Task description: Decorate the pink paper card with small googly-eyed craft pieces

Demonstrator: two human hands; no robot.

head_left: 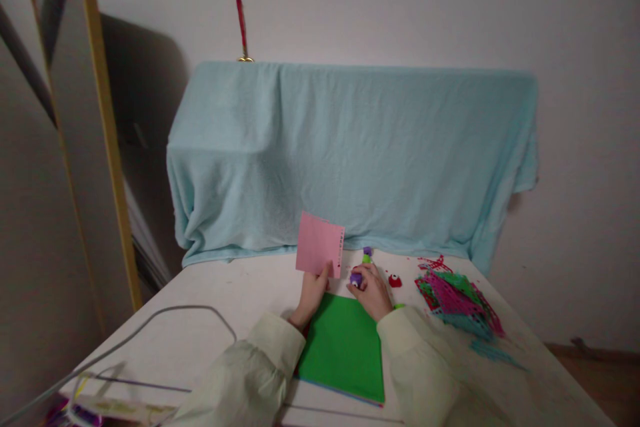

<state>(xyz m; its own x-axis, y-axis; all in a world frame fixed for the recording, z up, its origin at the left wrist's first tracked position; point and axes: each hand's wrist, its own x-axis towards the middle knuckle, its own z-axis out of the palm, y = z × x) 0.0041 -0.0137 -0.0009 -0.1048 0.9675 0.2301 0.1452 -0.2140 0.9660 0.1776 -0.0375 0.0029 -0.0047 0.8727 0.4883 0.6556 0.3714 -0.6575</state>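
Observation:
My left hand (313, 295) holds a pink paper sheet (319, 244) upright by its lower edge, above the table. My right hand (373, 290) rests on the table, fingers closed around a small purple craft punch (356, 278). Under both wrists lies a stack of coloured sheets with a green sheet (344, 347) on top. A green and purple punch (367, 254) stands just beyond my right hand, and a small red punch (395, 280) lies to its right.
A pile of punched pink, green and teal paper (457, 300) lies at the right on the white table (210, 293). A light blue cloth (350, 153) covers something behind. A gold-framed mirror (75, 120) leans at left. A grey cable (165, 317) curves across the left.

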